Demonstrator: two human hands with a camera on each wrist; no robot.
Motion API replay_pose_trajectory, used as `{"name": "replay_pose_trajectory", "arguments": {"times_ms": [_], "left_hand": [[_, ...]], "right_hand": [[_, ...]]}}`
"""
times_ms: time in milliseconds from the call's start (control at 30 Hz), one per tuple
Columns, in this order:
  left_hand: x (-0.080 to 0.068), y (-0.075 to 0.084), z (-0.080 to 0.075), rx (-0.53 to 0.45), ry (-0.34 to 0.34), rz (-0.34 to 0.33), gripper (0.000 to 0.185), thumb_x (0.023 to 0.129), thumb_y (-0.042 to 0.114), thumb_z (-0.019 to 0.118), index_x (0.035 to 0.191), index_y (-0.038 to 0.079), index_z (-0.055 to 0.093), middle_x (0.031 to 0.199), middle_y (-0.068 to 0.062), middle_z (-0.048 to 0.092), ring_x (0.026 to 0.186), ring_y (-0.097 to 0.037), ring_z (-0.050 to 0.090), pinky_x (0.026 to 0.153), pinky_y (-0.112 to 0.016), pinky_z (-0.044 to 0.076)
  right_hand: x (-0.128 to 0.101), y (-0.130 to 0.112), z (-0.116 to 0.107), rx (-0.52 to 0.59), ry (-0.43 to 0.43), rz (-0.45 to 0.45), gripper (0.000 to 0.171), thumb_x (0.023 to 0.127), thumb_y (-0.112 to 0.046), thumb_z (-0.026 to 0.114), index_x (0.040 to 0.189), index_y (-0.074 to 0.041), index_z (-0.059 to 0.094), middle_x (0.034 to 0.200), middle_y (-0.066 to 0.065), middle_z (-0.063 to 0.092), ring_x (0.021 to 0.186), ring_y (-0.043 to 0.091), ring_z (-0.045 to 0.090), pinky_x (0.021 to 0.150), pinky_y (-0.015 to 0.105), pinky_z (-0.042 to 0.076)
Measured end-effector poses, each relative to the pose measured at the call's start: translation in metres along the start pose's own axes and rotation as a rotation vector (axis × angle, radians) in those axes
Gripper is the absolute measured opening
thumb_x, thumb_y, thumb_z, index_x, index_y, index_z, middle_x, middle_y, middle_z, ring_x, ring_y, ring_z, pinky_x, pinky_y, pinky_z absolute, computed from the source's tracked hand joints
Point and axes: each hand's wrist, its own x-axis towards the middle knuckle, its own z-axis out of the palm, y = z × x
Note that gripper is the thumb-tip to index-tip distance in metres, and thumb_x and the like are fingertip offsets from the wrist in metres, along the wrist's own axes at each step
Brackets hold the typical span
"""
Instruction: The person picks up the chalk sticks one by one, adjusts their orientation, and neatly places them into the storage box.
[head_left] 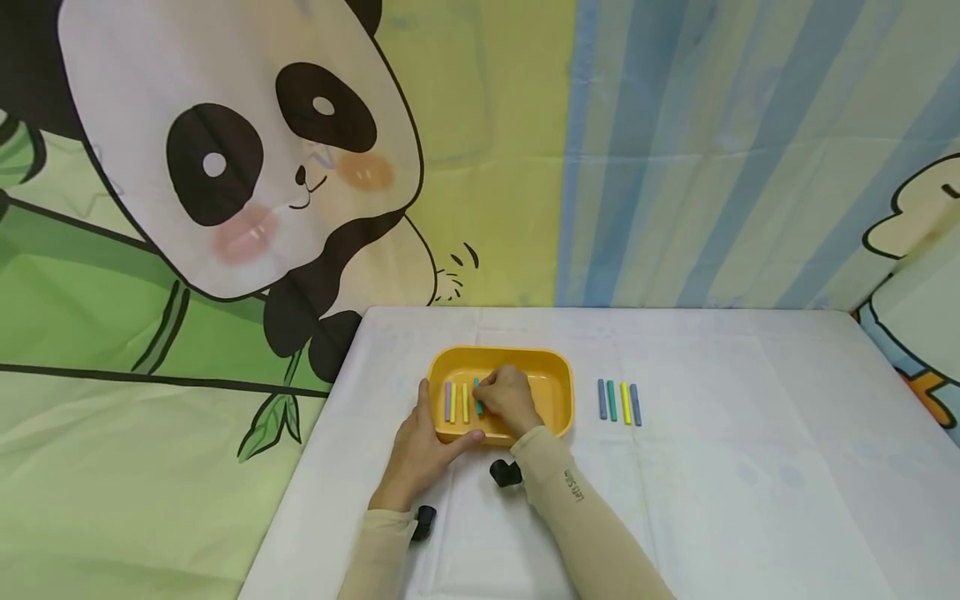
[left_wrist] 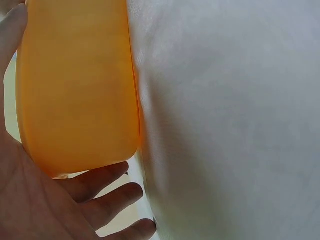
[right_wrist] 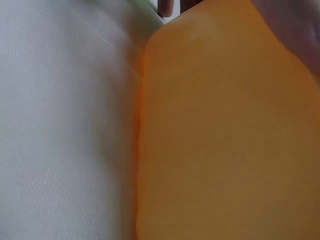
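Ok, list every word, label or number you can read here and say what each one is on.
Small vertical print on the right sleeve: too small to read for certain.
Yellow tray, sticks on the table, white tablecloth, panda backdrop: no text.
Both wrist views: no text.

The head view is evenly and brightly lit, with only faint shadows cast beneath the sleeves toward 6 o'clock. No glare is seen. Slight bowing is noticed toward the edges. Both wrist views are softly blurred at close range: the yellow tray (left_wrist: 75, 85) is rendered out of focus, with washed-out brightness at 9 o'clock.
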Motion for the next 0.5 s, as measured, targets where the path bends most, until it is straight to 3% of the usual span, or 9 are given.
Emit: {"name": "replay_pose_trajectory", "arguments": {"times_ms": [500], "left_hand": [[-0.0006, 0.0006, -0.0004, -0.011, 0.001, 0.010, 0.138, 0.067, 0.088, 0.067, 0.164, 0.015, 0.000, 0.155, -0.023, 0.038, 0.136, -0.039, 0.045, 0.111, -0.053, 0.037]], "right_hand": [[0.0017, -0.0004, 0.0043, -0.034, -0.010, 0.007, 0.011, 0.083, -0.011, 0.078, 0.074, -0.006, 0.073, 0.071, 0.003, 0.066, 0.064, 0.015, 0.059, 0.053, 0.022, 0.045]]}}
